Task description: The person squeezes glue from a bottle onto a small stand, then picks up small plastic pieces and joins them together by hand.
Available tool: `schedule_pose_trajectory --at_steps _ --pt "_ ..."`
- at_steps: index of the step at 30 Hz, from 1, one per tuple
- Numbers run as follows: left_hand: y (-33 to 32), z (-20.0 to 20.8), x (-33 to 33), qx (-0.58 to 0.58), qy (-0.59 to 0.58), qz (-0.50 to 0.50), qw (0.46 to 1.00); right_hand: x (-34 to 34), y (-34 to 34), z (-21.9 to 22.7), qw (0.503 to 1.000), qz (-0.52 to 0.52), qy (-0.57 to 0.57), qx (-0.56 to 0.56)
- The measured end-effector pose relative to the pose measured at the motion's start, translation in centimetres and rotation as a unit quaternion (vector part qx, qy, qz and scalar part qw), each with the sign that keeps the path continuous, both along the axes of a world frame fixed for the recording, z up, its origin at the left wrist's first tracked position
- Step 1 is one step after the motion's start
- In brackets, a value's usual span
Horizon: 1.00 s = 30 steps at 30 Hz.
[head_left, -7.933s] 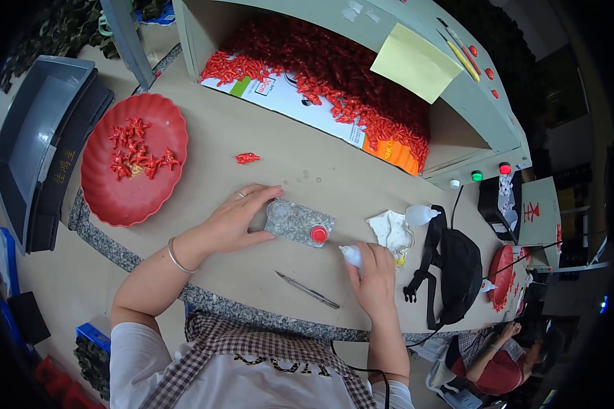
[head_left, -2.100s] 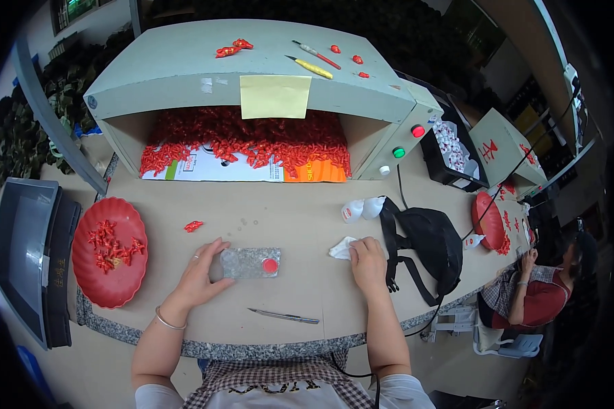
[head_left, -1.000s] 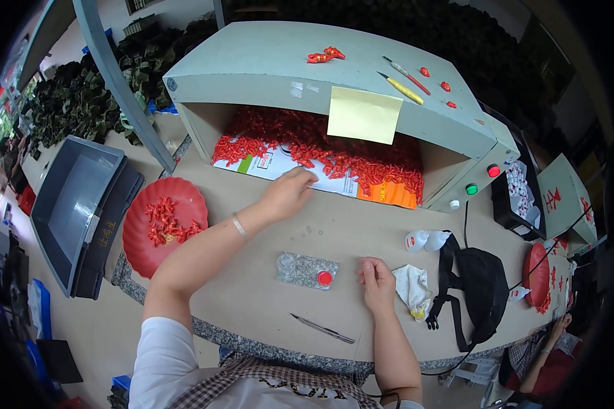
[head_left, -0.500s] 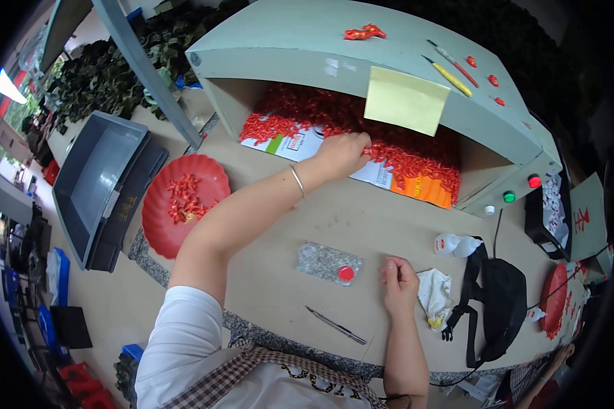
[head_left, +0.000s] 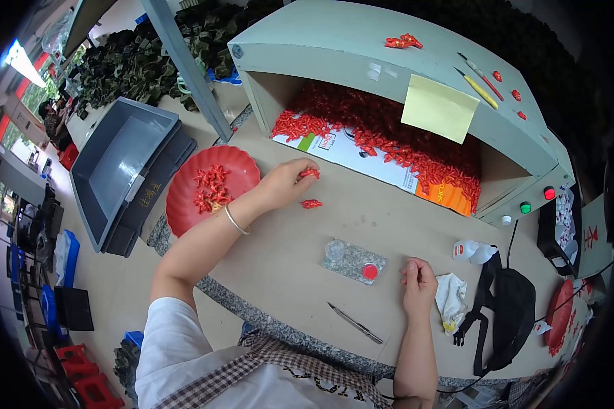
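Note:
My left hand (head_left: pixel 288 184) is closed, thumb and fingertips pinching a small red figurine (head_left: pixel 310 173) just above the table. Close below it, another red figurine (head_left: pixel 312 204) lies on the tabletop. To the left of this hand stands a scalloped red plate (head_left: pixel 244 161) with a small pile of red figurines (head_left: pixel 211 185) in it. My right hand (head_left: pixel 419 278) rests on the table with its fingers curled in; whatever they hold, if anything, is hidden. Beside it lies a clear speckled slab (head_left: pixel 342 257) with a red round cap (head_left: pixel 370 272) on it.
A pale green open-fronted cabinet (head_left: pixel 320 51) at the back holds a heap of red figurines (head_left: pixel 389 133) on printed cardboard. Tweezers (head_left: pixel 355 323) lie near the front edge. Right of my hand are a white cloth (head_left: pixel 451 300), small white bottles (head_left: pixel 472 251) and a black bag (head_left: pixel 513 317). Grey bins (head_left: pixel 126 174) stand left.
My left hand has drawn back from the heap in the cabinet, moving left toward the plate with a figurine. One figurine now lies on the table. My right hand stays in place; the view has shifted.

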<state>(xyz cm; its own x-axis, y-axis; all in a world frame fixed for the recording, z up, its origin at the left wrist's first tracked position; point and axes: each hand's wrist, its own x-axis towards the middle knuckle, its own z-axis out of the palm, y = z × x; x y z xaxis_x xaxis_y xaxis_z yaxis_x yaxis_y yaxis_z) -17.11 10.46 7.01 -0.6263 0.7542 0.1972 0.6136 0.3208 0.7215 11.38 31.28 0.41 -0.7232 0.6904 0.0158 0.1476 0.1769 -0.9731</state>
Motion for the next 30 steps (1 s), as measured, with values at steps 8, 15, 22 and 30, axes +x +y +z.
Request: schedule_pose_trajectory --at_steps 8,15,22,30 --pt "-0.6 -1.7 3.0 -0.086 0.079 0.039 0.992 -0.1 0.1 0.0 1.000 -0.013 0.002 -0.010" --pt "1.2 -4.5 4.1 -0.104 0.153 0.000 0.983 -0.2 -0.2 0.6 1.000 -0.012 -0.013 0.017" --pt "9.0 -2.1 2.2 0.005 0.174 -0.009 0.985 -0.1 -0.1 0.3 0.999 0.000 0.001 0.033" --pt "13.0 -2.9 -0.7 0.123 0.028 0.117 0.985 0.1 0.0 -0.2 1.000 0.004 -0.012 0.005"
